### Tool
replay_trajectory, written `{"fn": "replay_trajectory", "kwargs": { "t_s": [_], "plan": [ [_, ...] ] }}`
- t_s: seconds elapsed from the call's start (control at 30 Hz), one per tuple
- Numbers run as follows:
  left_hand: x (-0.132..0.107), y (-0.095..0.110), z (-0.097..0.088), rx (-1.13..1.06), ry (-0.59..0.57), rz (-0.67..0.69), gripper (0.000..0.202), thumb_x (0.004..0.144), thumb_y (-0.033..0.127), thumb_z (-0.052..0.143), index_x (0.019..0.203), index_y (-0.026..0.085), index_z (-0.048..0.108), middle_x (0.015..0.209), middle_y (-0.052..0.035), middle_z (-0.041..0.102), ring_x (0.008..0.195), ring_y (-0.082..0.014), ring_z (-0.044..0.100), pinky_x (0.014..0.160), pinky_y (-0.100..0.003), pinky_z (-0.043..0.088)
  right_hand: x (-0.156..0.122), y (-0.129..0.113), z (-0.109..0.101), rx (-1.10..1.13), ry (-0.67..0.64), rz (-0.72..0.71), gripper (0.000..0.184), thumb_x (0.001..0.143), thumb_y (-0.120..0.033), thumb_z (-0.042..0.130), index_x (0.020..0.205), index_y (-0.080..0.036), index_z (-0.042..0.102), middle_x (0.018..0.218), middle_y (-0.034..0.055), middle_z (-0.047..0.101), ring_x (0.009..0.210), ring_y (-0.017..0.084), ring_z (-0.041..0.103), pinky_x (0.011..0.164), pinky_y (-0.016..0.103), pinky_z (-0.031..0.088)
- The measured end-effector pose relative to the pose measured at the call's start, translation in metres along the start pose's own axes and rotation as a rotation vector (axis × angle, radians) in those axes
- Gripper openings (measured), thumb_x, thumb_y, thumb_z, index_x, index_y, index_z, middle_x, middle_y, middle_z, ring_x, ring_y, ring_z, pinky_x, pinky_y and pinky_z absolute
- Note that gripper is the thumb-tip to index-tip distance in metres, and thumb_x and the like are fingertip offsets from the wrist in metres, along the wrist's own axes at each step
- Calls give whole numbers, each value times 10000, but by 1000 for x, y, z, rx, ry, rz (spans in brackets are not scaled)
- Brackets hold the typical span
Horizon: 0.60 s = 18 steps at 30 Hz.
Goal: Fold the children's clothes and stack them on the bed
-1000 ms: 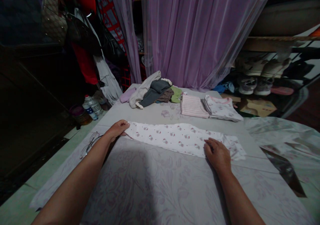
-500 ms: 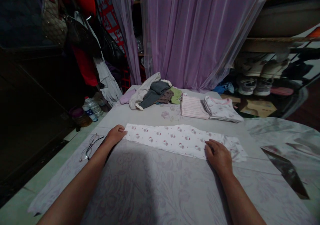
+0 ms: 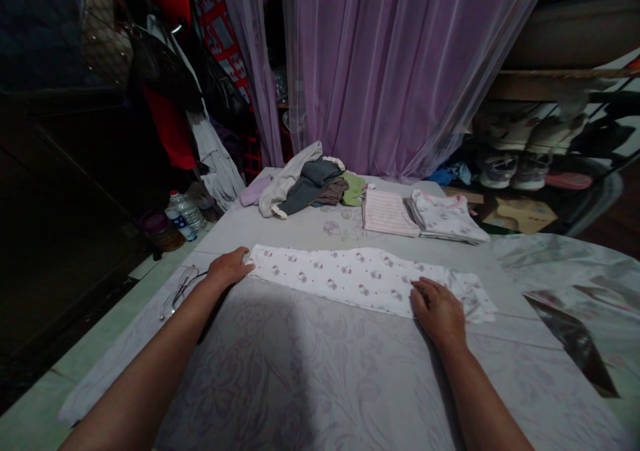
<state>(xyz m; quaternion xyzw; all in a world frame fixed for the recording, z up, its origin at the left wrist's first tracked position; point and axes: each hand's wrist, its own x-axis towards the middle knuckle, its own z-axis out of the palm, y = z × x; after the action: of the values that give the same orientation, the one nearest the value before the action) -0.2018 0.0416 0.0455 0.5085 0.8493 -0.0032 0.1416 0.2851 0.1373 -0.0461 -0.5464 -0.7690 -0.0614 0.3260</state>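
A pair of white pants point(image 3: 345, 274) with a small red-and-grey cartoon print lies flat on the bedspread, folded lengthwise into a long strip. At its narrow left end is my left hand point(image 3: 229, 268), thumb by the fabric edge and fingers apart from it. My right hand point(image 3: 440, 311) rests near the wider right end, fingers curled and pinching the cloth by its near edge. Some rumpled layers show to the right of that hand. Beyond the pants sit a folded pink striped garment point(image 3: 390, 212) and a folded white printed top point(image 3: 445, 214).
A loose heap of clothes point(image 3: 310, 183) lies at the back, before a purple curtain point(image 3: 360, 71). Eyeglasses point(image 3: 179, 292) rest by my left forearm. Bottles point(image 3: 185, 214) stand at the left. Clear plastic sheeting point(image 3: 575, 284) covers the right side, near shoes point(image 3: 515, 171) on a rack.
The fingers of my left hand have lifted and parted from the thumb at the left end of the pants. My right hand and the pants have hardly moved.
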Motion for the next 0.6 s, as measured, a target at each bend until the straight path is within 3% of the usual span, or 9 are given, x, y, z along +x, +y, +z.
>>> {"fn": "replay_trajectory", "kwargs": {
  "t_s": [0.23, 0.33, 0.47, 0.53, 0.6],
  "plan": [
    [3, 16, -4, 57, -14, -100, 524, 799, 637, 470, 1052, 219, 658, 1154, -121, 692, 1042, -308, 641, 768, -342, 476, 0, 0, 1, -5, -12, 5, 363, 852, -360, 459, 935, -150, 743, 1030, 135, 724, 943, 279, 665, 876, 430, 514],
    [8, 20, -6, 41, -57, -80, 397, 762, 535, 560, 962, 211, 672, 1102, -128, 707, 999, -300, 654, 739, -328, 472, 0, -1, 0, -6, -18, 12, 361, 856, -347, 454, 942, -147, 742, 1039, 137, 722, 953, 278, 663, 880, 430, 512],
    [16, 24, -8, -21, -99, -41, 188, 692, 396, 624, 705, 210, 649, 875, -88, 734, 857, -263, 674, 680, -290, 465, 1, 0, 1, 3, -7, -3, 340, 854, -331, 467, 931, -147, 741, 1028, 136, 726, 940, 262, 669, 894, 412, 510],
    [18, 26, -8, -48, -68, -36, 148, 671, 351, 628, 689, 205, 636, 830, -82, 726, 831, -261, 671, 668, -287, 467, 1, -1, 1, 7, 5, 2, 328, 852, -328, 473, 929, -154, 740, 1028, 130, 726, 939, 257, 670, 895, 406, 510],
    [17, 30, -7, -80, -21, -31, 172, 691, 332, 605, 785, 195, 647, 869, -81, 723, 848, -255, 668, 672, -284, 474, 1, -2, 1, 10, 10, 16, 319, 852, -325, 478, 933, -161, 739, 1033, 125, 726, 946, 257, 669, 892, 408, 510]
  ]
}}
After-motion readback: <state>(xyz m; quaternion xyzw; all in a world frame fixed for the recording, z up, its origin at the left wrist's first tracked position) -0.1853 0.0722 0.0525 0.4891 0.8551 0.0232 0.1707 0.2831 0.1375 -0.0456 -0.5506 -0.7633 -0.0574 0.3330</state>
